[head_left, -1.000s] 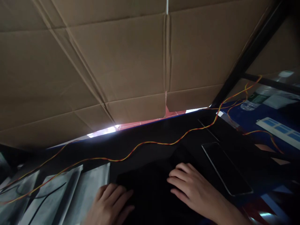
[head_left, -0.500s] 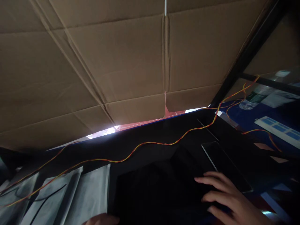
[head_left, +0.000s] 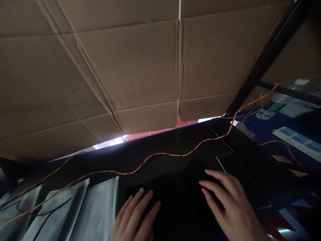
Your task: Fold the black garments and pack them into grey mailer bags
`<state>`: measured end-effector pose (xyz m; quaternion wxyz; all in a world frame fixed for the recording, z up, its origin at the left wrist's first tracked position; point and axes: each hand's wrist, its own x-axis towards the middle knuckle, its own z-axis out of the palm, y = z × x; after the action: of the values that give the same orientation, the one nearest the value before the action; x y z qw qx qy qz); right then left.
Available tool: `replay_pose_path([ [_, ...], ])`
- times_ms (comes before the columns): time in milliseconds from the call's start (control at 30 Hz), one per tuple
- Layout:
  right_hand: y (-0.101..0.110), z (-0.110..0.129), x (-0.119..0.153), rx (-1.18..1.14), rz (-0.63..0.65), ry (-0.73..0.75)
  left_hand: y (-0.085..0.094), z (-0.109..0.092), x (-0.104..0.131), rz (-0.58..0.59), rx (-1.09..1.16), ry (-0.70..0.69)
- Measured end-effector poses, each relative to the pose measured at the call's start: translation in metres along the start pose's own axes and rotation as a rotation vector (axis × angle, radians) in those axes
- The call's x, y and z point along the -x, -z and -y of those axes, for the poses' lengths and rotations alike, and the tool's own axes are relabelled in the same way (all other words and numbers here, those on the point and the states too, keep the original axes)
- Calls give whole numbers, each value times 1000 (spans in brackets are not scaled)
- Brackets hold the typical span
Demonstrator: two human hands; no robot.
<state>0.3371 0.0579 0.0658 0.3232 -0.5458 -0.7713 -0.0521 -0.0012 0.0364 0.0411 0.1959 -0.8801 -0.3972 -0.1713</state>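
Observation:
A dark black piece (head_left: 175,197), perhaps folded cloth or a flat bag, lies on the black tabletop; its kind is too dark to make out. My left hand (head_left: 136,217) rests flat over its left side, fingers stretched and a little apart. On the other side, my right hand (head_left: 227,201) has its fingers spread over the piece's right edge. A dark phone (head_left: 244,179) with a pale rim lies just beyond and right of my right hand. Left of my left hand are clear zip bags (head_left: 97,207) lying side by side.
A red-and-yellow twisted wire (head_left: 155,154) runs across the black tabletop (head_left: 140,152). Cardboard panels (head_left: 130,70) rise behind it. At the right are a plastic bottle (head_left: 273,105), a white strip with blue panels (head_left: 298,139) and a dark metal post (head_left: 265,57).
My left hand has come up from the bottom edge onto the dark piece. My right hand has shifted slightly left and up, with its fingers still spread.

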Motion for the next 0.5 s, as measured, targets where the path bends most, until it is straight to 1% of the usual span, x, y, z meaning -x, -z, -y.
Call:
replay_pose_path([
  [33,-2,12,0,-26,-16,57,-8,-10,-5,-11,-27,-6],
  [67,-6,22,1,-52,-1,126,-17,-18,-7,17,-55,-11],
  [100,-11,31,3,-67,37,196,-26,-25,-7,29,-80,5],
  [167,-24,39,10,-47,115,258,-40,-32,-3,47,-107,33],
  [233,-35,36,17,-6,191,263,-47,-33,2,56,-103,31],
  [300,-40,28,22,27,254,263,-49,-31,4,71,-85,13],
  [333,-40,23,23,34,263,270,-49,-29,4,79,-81,11],
  [367,-39,19,25,35,258,279,-48,-28,4,82,-78,15],
  [433,-31,13,27,13,205,272,-46,-26,3,78,-66,12],
  [467,-25,10,28,-5,160,238,-45,-25,3,72,-58,11],
  [500,-19,6,30,-14,106,174,-44,-25,4,64,-46,-1],
])
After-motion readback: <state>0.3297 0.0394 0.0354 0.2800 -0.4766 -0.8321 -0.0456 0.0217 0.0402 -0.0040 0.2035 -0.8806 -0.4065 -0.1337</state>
